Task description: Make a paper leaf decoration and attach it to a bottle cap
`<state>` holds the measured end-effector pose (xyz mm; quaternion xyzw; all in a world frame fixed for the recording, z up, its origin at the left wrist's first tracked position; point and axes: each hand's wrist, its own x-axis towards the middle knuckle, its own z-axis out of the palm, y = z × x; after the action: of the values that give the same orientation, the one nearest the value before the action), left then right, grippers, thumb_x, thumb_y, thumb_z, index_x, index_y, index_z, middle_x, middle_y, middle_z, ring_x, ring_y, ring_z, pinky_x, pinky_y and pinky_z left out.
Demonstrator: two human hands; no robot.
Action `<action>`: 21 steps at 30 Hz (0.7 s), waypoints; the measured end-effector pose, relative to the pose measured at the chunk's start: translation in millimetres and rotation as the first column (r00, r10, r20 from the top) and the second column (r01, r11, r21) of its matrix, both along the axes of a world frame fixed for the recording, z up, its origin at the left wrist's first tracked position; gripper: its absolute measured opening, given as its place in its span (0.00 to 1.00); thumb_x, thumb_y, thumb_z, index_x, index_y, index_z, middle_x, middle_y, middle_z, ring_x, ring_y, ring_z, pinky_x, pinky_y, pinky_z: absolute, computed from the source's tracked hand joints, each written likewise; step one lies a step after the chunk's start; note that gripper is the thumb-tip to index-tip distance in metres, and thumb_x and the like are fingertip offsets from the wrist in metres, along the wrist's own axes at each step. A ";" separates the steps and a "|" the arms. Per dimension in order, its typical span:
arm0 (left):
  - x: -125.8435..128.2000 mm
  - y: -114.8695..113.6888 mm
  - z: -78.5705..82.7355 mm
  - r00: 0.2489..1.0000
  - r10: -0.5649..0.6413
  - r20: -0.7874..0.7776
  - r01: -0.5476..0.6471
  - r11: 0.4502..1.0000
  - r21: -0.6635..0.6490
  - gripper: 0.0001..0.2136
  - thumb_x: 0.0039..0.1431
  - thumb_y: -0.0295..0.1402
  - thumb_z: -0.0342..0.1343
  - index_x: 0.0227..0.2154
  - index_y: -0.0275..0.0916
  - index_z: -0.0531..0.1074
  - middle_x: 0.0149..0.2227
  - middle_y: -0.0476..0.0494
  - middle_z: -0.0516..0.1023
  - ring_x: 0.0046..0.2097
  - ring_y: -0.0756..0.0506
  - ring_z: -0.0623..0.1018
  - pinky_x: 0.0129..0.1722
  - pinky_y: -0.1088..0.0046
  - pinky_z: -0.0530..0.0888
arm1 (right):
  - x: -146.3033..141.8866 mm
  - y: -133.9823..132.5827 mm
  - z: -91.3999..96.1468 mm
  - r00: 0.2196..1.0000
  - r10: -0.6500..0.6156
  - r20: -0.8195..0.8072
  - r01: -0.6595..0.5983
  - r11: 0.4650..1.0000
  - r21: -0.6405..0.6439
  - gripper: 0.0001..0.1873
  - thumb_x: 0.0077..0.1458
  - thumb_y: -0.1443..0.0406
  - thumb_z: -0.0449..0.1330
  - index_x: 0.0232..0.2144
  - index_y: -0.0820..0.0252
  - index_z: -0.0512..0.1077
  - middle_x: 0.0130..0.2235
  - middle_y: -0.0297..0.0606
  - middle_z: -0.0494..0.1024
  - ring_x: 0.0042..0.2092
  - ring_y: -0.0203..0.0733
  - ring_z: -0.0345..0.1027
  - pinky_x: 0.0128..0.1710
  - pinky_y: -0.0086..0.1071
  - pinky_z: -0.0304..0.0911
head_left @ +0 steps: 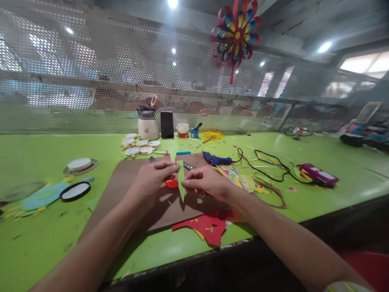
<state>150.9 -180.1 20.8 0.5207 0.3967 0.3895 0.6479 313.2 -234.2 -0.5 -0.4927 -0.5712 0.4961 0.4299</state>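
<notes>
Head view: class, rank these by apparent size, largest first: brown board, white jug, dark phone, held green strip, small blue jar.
1. Brown board
2. White jug
3. Dark phone and green strip: unsure; the strip looks longer but narrower, and is nearer the camera
4. Small blue jar

A white jug (148, 127) stands just beside a dark phone (167, 125), before a perforated screen (127, 61).

Your left hand (156, 178) and right hand (209, 182) are hiding parts of the brown board (170, 211) beneath; your right sleeve (346, 287) is running off the bottom edge; clutter (358, 140) far right of your hands is showing blurred.
</notes>
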 end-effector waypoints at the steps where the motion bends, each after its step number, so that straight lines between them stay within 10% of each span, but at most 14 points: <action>1: -0.4 0.5 0.8 1.000 0.017 0.010 -0.017 1.000 -0.002 0.11 0.39 0.34 0.68 0.26 0.37 0.75 0.26 0.47 0.75 0.29 0.47 0.75 0.26 0.74 0.71 | -0.6 0.1 -0.8 1.000 0.002 -0.007 -0.002 1.000 0.002 0.09 0.49 0.63 0.63 0.22 0.62 0.70 0.20 0.29 0.69 0.21 0.28 0.57 0.20 0.24 0.51; 21: -6.0 -2.3 10.6 0.991 -0.131 -0.017 0.131 0.991 0.016 0.11 0.39 0.36 0.69 0.23 0.37 0.75 0.23 0.48 0.73 0.27 0.49 0.73 0.28 0.73 0.72 | 17.7 0.5 -0.8 0.976 0.216 0.026 -0.218 0.973 0.070 0.05 0.52 0.65 0.62 0.28 0.60 0.71 0.22 0.30 0.72 0.24 0.31 0.63 0.25 0.27 0.56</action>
<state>144.9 -182.4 31.4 0.5544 0.3634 0.3453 0.6644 331.0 -233.7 -1.3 -0.4160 -0.6432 0.5145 0.3854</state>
